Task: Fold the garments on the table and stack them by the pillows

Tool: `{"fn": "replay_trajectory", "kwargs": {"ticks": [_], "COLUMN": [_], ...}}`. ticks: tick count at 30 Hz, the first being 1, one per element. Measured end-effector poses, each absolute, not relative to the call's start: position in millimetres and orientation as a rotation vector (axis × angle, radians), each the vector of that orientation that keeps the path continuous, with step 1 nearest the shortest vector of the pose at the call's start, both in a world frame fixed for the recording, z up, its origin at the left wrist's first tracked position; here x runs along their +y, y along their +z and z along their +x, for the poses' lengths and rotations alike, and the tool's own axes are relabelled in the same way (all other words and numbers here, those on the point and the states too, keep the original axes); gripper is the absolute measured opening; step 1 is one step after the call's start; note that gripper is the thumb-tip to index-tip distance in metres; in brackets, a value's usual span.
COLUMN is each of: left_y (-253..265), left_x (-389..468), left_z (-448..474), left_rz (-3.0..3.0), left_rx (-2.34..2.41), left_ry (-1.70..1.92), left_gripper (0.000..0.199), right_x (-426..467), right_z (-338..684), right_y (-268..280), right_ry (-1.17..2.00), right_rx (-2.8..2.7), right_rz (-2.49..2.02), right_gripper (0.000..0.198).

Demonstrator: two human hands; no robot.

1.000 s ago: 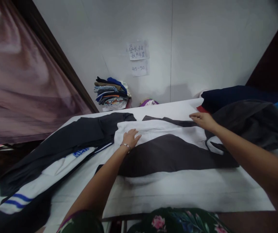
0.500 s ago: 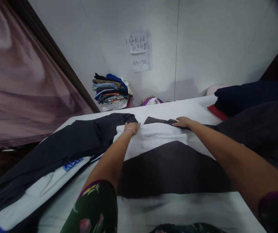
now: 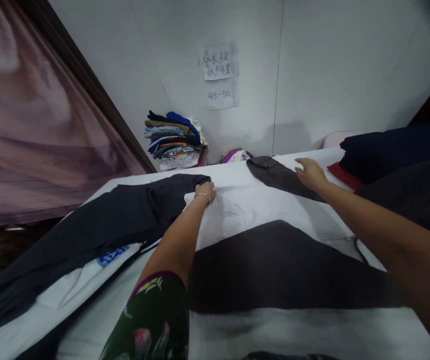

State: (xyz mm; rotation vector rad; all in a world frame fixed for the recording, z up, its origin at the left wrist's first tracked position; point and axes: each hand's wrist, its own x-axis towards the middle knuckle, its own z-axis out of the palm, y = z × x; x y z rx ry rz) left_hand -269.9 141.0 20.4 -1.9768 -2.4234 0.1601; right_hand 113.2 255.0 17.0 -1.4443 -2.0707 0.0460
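Observation:
A white and dark grey garment (image 3: 245, 265) lies spread before me, its grey lower panel nearest to me and its white part farther back. At its upper left corner my left hand (image 3: 206, 191) is closed on the white cloth, close by a dark garment (image 3: 124, 210). A dark grey sleeve (image 3: 282, 175) lies across the back of the table, its cuffed end pointing left towards the wall. Just above and to the right of that sleeve is my right hand (image 3: 310, 173), fingers apart with nothing in them.
A stack of folded clothes (image 3: 177, 140) stands by the wall at back left. To its right is a purple and white bundle (image 3: 236, 155). Navy clothing (image 3: 398, 147) is heaped at the right, over a red cloth (image 3: 344, 176). A pink curtain (image 3: 45, 125) hangs at the left.
My right hand has let go of the dark grey sleeve and moved up and to the right. The sleeve now lies stretched out farther back. My left hand stays at the white corner.

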Motion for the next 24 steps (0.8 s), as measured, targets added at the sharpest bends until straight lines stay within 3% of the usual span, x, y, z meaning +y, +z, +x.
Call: {"fn": "replay_trajectory", "kwargs": {"ticks": [5,11,16,24], "left_y": [22,30,50,40], "left_x": [147,134,121,81], "left_z": [-281,-313,-329,-317], "left_rz": [-1.934,-1.87,-1.856,-1.686], "left_rx": [-2.474,-2.699,-2.75,-2.608], "left_ry": [0.156,0.176,0.099,-0.18], "left_gripper": [0.035,0.051,0.025,0.032], "right_x": [209,194,197,202], "right_z": [100,108,110,108], "right_y": [-34,-77,-80,-78], "right_ry": [0.18,0.168,0.132,0.185], "right_rx": [-2.593,-2.72,-2.736,-2.735], "right_rz": [-0.909,-1.218,-1.226,-1.266], "right_gripper": [0.046,0.057,0.059,0.058]}}
